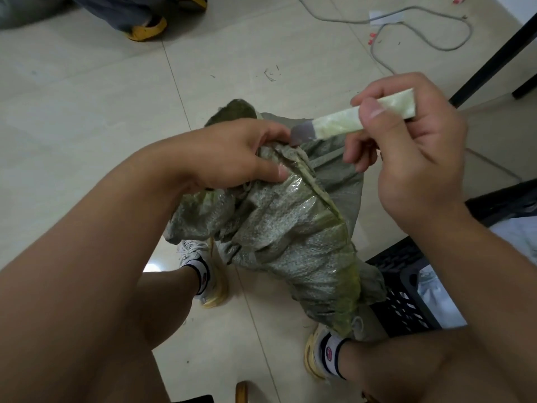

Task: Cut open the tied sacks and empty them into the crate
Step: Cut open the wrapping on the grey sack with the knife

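Note:
A grey-green woven sack (290,228) with a yellowish seam stands on the tiled floor between my feet. My left hand (232,154) grips the bunched neck of the sack near its top. My right hand (412,158) holds a knife (357,117) by its pale tape-wrapped handle, and the grey blade tip sits at the neck just beside my left fingers. The black slatted crate (406,298) stands at the lower right, touching the sack's side, with pale bagged material inside it.
A grey cable (421,39) loops over the floor at the top right, near small red bits. A black table leg (494,56) slants at the right edge. Another person's yellow-soled shoes (146,29) are at the top left. My own shoes (203,271) flank the sack.

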A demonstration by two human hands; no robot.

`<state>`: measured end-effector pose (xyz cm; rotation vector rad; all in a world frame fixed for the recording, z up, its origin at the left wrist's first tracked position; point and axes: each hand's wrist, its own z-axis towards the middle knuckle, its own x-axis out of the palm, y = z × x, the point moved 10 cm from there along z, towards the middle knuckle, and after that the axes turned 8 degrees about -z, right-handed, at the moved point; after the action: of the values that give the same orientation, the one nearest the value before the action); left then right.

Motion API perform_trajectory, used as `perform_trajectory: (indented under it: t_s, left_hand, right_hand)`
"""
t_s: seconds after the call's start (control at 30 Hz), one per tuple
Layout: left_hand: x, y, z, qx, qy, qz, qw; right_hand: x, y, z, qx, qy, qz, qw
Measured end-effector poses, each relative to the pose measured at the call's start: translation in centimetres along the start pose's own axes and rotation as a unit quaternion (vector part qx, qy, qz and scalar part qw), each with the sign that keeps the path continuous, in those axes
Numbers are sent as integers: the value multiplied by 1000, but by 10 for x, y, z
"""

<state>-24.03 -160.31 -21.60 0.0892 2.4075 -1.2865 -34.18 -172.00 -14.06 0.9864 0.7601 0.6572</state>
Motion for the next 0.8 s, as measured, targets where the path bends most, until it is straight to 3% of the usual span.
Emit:
perform_trajectory:
  t_s: [0.37, 0.8]
  left_hand:
    - [2, -5, -1, 6, 3, -25, 1000]
    - [-8, -8, -7, 9, -44, 31, 998]
  right_hand:
    - [25, 12, -15, -90, 72, -131, 985]
    - [35, -3, -17, -68, 120, -166, 976]
